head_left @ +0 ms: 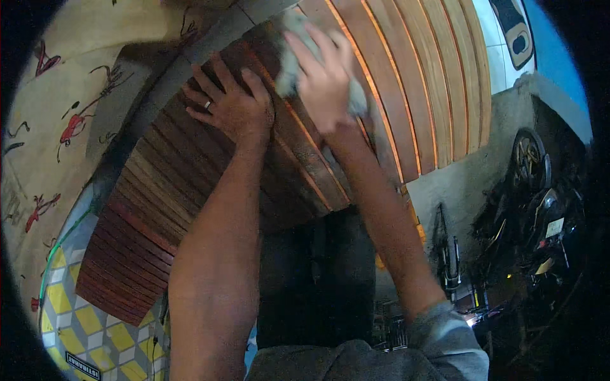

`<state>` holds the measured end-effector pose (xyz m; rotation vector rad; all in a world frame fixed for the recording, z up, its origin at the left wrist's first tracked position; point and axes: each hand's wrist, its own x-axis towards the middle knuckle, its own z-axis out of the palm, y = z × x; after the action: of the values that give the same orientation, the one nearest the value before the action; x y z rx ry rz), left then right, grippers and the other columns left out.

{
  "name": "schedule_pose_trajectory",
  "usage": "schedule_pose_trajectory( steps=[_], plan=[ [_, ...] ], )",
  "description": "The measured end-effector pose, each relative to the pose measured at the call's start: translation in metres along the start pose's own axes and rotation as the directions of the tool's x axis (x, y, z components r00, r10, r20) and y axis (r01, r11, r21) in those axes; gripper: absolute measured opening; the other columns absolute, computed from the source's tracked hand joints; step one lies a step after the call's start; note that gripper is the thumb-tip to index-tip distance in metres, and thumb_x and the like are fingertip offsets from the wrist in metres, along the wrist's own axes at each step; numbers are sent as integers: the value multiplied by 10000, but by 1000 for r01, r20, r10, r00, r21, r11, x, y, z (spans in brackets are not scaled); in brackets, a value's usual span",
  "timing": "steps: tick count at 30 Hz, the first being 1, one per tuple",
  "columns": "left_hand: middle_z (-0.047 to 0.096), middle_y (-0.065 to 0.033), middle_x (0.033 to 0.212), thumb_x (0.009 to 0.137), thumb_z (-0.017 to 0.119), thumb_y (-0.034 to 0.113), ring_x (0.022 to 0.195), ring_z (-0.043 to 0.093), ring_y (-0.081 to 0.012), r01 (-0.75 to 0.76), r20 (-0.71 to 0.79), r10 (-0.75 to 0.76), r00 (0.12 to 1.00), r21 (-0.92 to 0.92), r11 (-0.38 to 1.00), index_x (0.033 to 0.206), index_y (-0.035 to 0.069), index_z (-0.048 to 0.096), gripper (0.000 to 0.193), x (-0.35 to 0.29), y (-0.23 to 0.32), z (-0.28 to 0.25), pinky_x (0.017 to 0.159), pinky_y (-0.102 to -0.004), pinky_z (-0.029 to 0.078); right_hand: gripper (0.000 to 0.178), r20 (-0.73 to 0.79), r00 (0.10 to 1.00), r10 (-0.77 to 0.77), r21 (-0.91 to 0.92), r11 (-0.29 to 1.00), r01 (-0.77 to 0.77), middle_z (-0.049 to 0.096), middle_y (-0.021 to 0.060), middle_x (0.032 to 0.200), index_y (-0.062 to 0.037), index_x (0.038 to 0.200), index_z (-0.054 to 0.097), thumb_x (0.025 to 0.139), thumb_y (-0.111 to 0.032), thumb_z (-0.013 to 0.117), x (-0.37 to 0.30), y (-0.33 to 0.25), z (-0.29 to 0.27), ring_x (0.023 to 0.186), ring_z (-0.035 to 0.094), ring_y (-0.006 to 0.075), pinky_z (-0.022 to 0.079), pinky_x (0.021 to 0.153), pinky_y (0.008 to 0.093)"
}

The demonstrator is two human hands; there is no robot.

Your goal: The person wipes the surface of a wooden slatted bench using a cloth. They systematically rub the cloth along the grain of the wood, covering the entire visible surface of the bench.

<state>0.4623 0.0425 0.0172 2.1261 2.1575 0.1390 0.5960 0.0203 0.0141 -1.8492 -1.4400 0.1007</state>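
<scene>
Long wooden slats (305, 136) stretch in front of me, side by side with narrow gaps; orange light shows in several gaps. They run from dark reddish brown at lower left to pale wood at upper right. My left hand (232, 108), with a ring on one finger, lies on the darker slats with its fingers spread. Just right of it, my right hand (324, 79) presses a pale greenish-grey cloth (297, 54) against the wood. That hand is slightly blurred, and its palm side is hidden.
Patterned cream fabric (70, 82) hangs along the left. Below it are a yellow, grey and white diamond-patterned surface (89, 320) and a green cord (63, 238). On the right, a motorcycle (540, 209) stands in shadow on the grey floor (438, 184).
</scene>
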Motion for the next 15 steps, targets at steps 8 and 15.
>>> schedule_pose_trajectory(
  steps=[8, 15],
  plan=[
    [226, -164, 1574, 973, 362, 513, 1418, 178, -484, -13, -51, 17, 999, 73, 997, 1526, 236, 281, 623, -1, -4, 5, 1100, -692, 151, 333, 33, 999, -19, 87, 996, 16, 609, 90, 1199, -100, 1073, 719, 750, -58, 655, -12, 6, -15, 1086, 524, 330, 457, 940, 447],
    [214, -162, 1578, 982, 335, 527, 1434, 148, -475, -21, -33, 23, 999, 47, 999, 1520, 223, 294, 619, -4, 5, 5, 1094, -700, 153, 309, 336, 848, 410, -358, 888, -288, 605, 116, 1238, -86, 1074, 729, 794, 16, 649, -241, -11, -218, 1125, 535, 347, 451, 966, 447]
  ],
)
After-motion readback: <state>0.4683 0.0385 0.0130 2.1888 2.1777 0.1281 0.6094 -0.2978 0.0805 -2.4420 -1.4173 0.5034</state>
